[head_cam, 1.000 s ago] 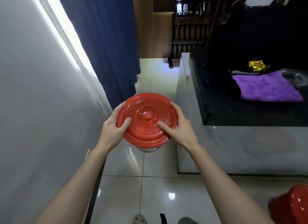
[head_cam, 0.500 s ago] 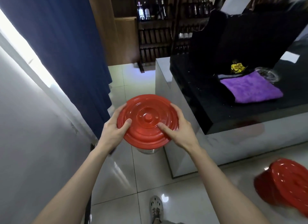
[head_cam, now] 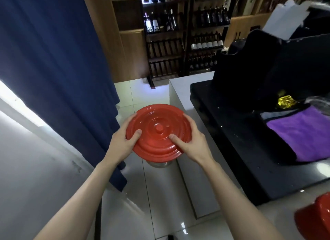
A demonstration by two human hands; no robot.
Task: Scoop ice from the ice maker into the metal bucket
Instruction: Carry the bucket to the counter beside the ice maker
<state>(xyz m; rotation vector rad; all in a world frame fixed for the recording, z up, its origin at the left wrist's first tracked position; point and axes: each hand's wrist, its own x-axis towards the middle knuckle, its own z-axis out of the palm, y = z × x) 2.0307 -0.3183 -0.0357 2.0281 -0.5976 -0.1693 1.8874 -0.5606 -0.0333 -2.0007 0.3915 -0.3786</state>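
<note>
At centre frame sits a round red ridged plastic lid (head_cam: 158,132), top face toward the camera, small knob at its middle; it is held from both sides. Left hand (head_cam: 123,143) grips the lid's left rim; fingers curled over the far edge, thumb laid flat on the ridged top. Right hand (head_cam: 193,143) mirrors it on the right rim; fingers wrapped round the edge, thumb pointing inward across the top. Under the lid's near edge a sliver of the shiny metal bucket (head_cam: 159,163) shows; the rest is hidden by the lid, so its contents cannot be told. Lid and bucket are held up above the pale glossy tiled floor (head_cam: 160,204). Left of the hands hangs a dark blue curtain (head_cam: 53,61); a bright strip of light runs beside it toward the left edge. Right half of the frame: a black counter (head_cam: 232,141); on it a purple cloth (head_cam: 303,132) and, just behind that, a crumpled gold foil piece (head_cam: 285,101). Upper centre — a dark wooden wine rack (head_cam: 164,43), bottles on its shelves. Lower right corner — part of another red plastic object (head_cam: 314,216), cut off by the frame edge.
</note>
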